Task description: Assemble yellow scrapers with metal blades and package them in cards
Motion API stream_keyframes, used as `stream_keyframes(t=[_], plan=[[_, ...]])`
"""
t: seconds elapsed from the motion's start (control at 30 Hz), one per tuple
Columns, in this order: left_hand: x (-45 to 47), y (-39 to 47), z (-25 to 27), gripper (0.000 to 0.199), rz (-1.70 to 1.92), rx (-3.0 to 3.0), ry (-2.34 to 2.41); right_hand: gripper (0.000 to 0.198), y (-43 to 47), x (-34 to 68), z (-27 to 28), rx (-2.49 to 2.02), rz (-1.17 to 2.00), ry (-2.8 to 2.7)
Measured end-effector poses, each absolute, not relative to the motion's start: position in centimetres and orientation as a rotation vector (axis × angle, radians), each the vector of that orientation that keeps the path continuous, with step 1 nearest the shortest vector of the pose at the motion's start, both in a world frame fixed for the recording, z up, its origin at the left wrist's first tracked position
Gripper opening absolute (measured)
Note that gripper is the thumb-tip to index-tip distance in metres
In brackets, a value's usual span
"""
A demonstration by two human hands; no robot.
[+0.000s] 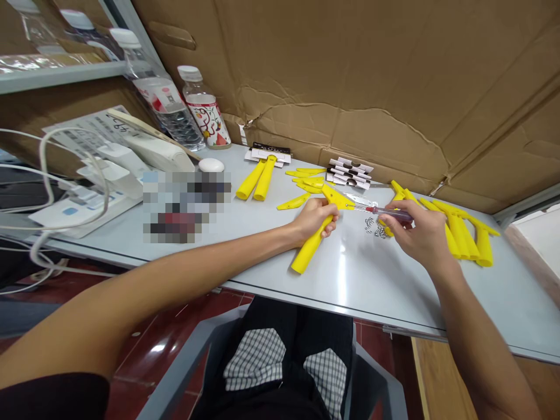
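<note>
My left hand [315, 219] is wrapped round a yellow plastic scraper-like handle [307, 255], its tube slanting toward the table's front edge. A screwdriver [398, 214] with a translucent dark red handle is gripped in my right hand [423, 230]. Its shaft points left and its tip meets or nearly meets the handle's wide yellow head. Below the shaft lies a small pile of silver screws [377, 228]. Flat yellow pieces [293, 202] are spread just behind my left hand. Several more yellow handles [466, 236] lie to the right of my right hand.
Two yellow handles [262, 181] lean on white cards at the back. Folded black-and-white cards [349, 173] stand near the cardboard wall [350, 70]. Plastic bottles [205, 111], a white oval object [211, 165] and white cables [41, 151] occupy the left side, beside a blurred-out patch.
</note>
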State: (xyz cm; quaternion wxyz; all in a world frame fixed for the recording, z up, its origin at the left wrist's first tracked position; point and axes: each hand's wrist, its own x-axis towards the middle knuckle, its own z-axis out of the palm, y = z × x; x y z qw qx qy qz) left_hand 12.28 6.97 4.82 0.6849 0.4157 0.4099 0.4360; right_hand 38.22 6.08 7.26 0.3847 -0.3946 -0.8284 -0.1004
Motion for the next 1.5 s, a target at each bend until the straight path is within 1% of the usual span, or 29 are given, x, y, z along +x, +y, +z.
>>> stream_keyframes(t=[0.07,0.13,0.17,0.27,0.37,0.47,0.67,0.77,0.87,0.93,1.07,1.17,1.27,1.3,1.4,1.5], plan=[[12.3,7.0,4.6,0.020,0.968,0.950,0.910,0.019,6.3,38.4,7.2,-1.028,-0.325,-2.110],[12.3,7.0,4.5,0.020,0.948,0.974,0.905,0.031,6.4,38.4,7.3,-1.045,-0.369,-2.114],[12.2,7.0,4.5,0.020,0.941,0.982,0.904,0.032,6.4,38.3,7.3,-1.057,-0.358,-2.117],[12.2,6.9,4.6,0.020,0.946,0.983,0.903,0.013,6.0,37.9,7.6,-1.082,-0.202,-2.126],[12.2,6.9,4.7,0.020,0.947,0.972,0.907,0.017,5.4,37.5,7.8,-1.042,-0.073,-2.140],[12.2,6.9,4.7,0.020,0.945,0.954,0.927,0.009,5.3,37.5,7.7,-1.025,-0.057,-2.135],[12.2,6.9,4.6,0.019,0.914,0.990,0.918,0.016,5.8,38.1,7.7,-1.056,-0.203,-2.108],[12.2,6.8,4.7,0.021,0.915,0.993,0.925,0.009,5.6,37.9,8.0,-1.073,-0.109,-2.148],[12.2,6.7,5.0,0.023,0.918,0.983,0.939,0.014,5.3,37.6,8.1,-1.057,-0.022,-2.162],[12.3,6.7,5.1,0.023,0.916,0.981,0.937,0.009,5.3,37.6,8.0,-1.053,-0.041,-2.154],[12.2,6.7,5.0,0.023,0.907,0.986,0.932,0.014,5.6,38.0,7.9,-1.098,-0.120,-2.139],[12.2,6.7,5.0,0.022,0.910,0.978,0.935,0.010,5.5,38.1,8.1,-1.097,-0.049,-2.167],[12.3,6.7,5.0,0.020,0.917,0.956,0.946,0.019,5.2,37.9,8.2,-1.080,0.055,-2.183],[12.3,6.8,5.0,0.019,0.920,0.950,0.945,0.019,5.1,37.9,8.2,-1.074,0.062,-2.191],[12.3,6.9,4.9,0.018,0.935,0.943,0.937,0.013,5.2,37.9,8.1,-1.088,-0.008,-2.192],[12.2,6.8,4.8,0.019,0.923,0.967,0.926,0.015,5.5,38.1,8.0,-1.111,-0.099,-2.153]])
